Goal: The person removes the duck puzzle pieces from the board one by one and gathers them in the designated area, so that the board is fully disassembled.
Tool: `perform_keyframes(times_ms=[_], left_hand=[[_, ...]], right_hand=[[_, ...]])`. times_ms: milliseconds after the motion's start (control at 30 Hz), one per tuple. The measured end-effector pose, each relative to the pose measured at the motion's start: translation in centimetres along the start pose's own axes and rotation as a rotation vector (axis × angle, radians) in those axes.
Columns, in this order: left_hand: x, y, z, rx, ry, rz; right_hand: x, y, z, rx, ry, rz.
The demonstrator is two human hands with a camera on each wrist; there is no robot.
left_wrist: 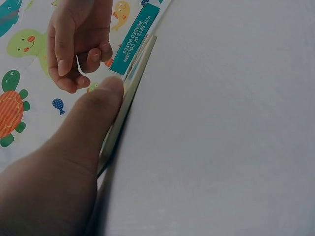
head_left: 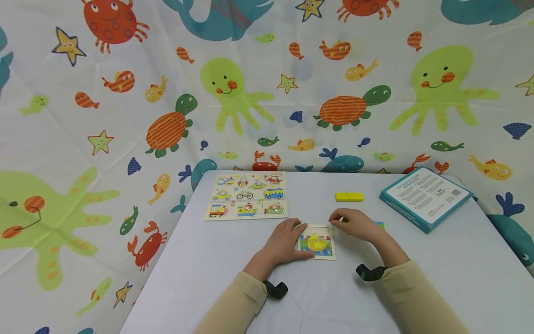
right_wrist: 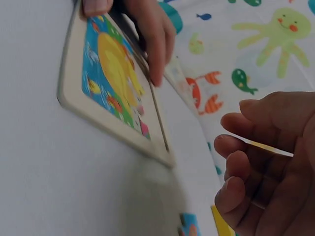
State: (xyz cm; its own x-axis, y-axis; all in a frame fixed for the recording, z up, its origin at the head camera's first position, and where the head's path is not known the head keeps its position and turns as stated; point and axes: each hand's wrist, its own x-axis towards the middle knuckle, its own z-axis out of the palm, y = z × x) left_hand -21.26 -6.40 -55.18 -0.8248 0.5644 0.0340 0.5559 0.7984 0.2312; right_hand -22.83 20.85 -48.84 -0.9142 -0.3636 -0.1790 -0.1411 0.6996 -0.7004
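A small wooden jigsaw puzzle [head_left: 317, 243] lies on the white table in front of the person, a yellow figure on a blue and green ground inside its pale frame. The left hand [head_left: 283, 241] holds this puzzle at its left side, fingers at the far corner and thumb [left_wrist: 101, 105] along the near edge. Just off the puzzle's right side, the right hand [head_left: 356, 225] hovers with loosely curled fingers [right_wrist: 236, 167] and nothing between them. Partly hidden behind that hand is a blue-green puzzle piece [head_left: 380, 225], also seen as a bright piece [right_wrist: 189, 224] in the right wrist view.
Farther back is a yellow block [head_left: 349, 197]. A teal box [head_left: 425, 199] with a white label lies at the right. At the back left lies a wooden vehicle puzzle board [head_left: 246, 195]. Behind the table hangs a sea-animal cloth [head_left: 283, 116].
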Motion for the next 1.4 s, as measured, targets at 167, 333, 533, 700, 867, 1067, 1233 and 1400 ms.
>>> perform_keyframes(times_ms=[167,333,533,700,867,1067,1233,1400], left_hand=[[0.0,0.0,0.0,0.007,0.007,0.005],[0.0,0.1,-0.2,0.013,0.003,0.003],[0.0,0.1,-0.2,0.023,-0.003,0.006],[0.0,0.0,-0.1,0.026,-0.003,0.007],[0.0,0.0,-0.1,0.032,-0.002,0.010],[0.0,-0.1,0.0,0.040,0.015,0.024],[0.1,-0.2,0.1,0.041,0.025,0.033],[0.1,-0.2,0.1,0.032,0.017,0.029]], right_hand=[[0.5,-1.3,1.6,0.004,-0.006,-0.016],[0.9,-2.6,3.0,0.002,-0.022,-0.027],[1.6,-3.4,4.8,-0.020,-0.016,-0.037],[2.1,-3.4,5.8,-0.014,-0.010,-0.033],[2.5,-3.2,6.4,-0.016,-0.013,-0.011],[2.7,-3.3,6.7,-0.030,-0.021,0.007],[2.9,-3.4,6.9,-0.061,-0.026,0.008],[3.1,-3.4,7.1,-0.071,-0.026,0.010]])
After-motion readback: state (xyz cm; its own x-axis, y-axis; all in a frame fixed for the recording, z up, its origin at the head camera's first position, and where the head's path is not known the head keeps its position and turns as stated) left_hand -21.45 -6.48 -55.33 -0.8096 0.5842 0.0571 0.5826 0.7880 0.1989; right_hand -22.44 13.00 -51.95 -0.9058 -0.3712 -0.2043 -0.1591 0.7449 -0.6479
